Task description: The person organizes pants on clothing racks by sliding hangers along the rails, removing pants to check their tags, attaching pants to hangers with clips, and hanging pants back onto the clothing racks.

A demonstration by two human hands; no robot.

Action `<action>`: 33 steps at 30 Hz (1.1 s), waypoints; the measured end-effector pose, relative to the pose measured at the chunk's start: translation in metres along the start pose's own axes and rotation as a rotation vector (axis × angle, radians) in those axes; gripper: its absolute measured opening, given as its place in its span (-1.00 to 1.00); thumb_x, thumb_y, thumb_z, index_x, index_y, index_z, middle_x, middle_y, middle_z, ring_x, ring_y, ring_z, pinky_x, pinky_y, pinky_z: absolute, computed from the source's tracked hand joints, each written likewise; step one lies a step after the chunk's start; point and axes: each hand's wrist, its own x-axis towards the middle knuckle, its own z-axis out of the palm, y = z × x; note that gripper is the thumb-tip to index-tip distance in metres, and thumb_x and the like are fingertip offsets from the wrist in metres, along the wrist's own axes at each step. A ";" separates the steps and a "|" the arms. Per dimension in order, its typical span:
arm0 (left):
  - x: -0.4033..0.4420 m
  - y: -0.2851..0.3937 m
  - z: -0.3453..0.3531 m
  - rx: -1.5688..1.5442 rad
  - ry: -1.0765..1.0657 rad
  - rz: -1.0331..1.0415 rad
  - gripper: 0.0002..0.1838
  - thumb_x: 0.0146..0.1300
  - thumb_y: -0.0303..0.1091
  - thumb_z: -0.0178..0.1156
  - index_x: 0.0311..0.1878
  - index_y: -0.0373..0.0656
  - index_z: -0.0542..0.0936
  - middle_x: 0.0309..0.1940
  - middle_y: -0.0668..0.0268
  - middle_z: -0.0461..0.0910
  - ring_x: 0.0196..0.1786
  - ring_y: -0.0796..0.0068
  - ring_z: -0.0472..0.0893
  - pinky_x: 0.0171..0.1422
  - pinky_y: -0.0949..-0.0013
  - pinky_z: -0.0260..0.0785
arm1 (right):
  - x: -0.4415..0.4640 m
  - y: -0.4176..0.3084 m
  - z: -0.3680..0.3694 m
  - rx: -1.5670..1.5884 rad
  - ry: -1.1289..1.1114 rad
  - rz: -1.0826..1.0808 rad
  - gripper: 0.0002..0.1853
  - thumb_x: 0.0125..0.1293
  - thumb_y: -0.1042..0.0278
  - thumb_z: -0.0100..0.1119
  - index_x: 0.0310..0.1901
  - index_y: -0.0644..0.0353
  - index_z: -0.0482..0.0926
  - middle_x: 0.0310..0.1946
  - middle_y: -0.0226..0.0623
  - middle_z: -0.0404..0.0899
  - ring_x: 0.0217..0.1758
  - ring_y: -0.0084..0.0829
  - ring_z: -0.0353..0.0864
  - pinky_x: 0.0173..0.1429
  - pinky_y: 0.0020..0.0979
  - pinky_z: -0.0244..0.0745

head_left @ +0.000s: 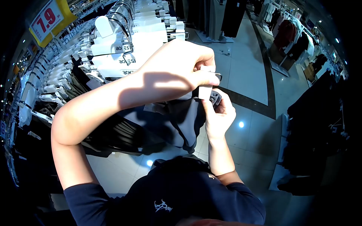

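while left hand [190, 62] is pinching white hanger clip [205, 92], right hand [221, 116] is gripping dark grey garment [193, 116] at clip's lower end; garment is hanging over tiled floor [247, 137], beside row of white hangers [149, 28], where yellow-edged price sign [47, 20] is showing 7.9.

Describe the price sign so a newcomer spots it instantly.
Find the crowded white hangers on the left. Above them, near the picture's upper left corner, is the price sign. Its yellow surround and big red 7.9 set it apart from those hangers.
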 end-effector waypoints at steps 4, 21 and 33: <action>0.002 -0.005 0.003 0.058 0.044 0.065 -0.75 0.11 -0.26 0.20 -0.39 -0.31 0.51 -0.64 0.31 0.44 -0.54 0.61 0.35 -0.45 0.50 0.19 | 0.003 -0.004 0.001 0.008 0.021 0.032 -0.77 0.04 0.63 0.29 -0.22 0.37 0.54 -0.40 -0.31 0.59 -0.32 -0.61 0.53 -0.16 -0.59 0.43; 0.007 -0.007 0.002 0.047 0.035 -0.015 -0.72 0.12 -0.26 0.22 -0.35 -0.34 0.49 -0.55 0.34 0.47 -0.46 0.66 0.38 -0.38 0.53 0.23 | 0.011 -0.005 -0.001 -0.050 0.038 0.099 -0.78 0.09 0.56 0.28 -0.21 0.34 0.54 -0.40 -0.35 0.58 -0.33 -0.66 0.49 -0.18 -0.61 0.41; -0.001 -0.008 0.004 0.114 0.056 0.173 -0.76 0.08 -0.27 0.23 -0.40 -0.29 0.50 -0.57 0.26 0.49 -0.51 0.50 0.46 -0.39 0.47 0.29 | 0.017 0.006 -0.011 0.263 -0.124 -0.099 -0.77 0.00 0.69 0.26 -0.26 0.40 0.50 -0.35 -0.18 0.56 -0.32 -0.49 0.50 -0.20 -0.55 0.40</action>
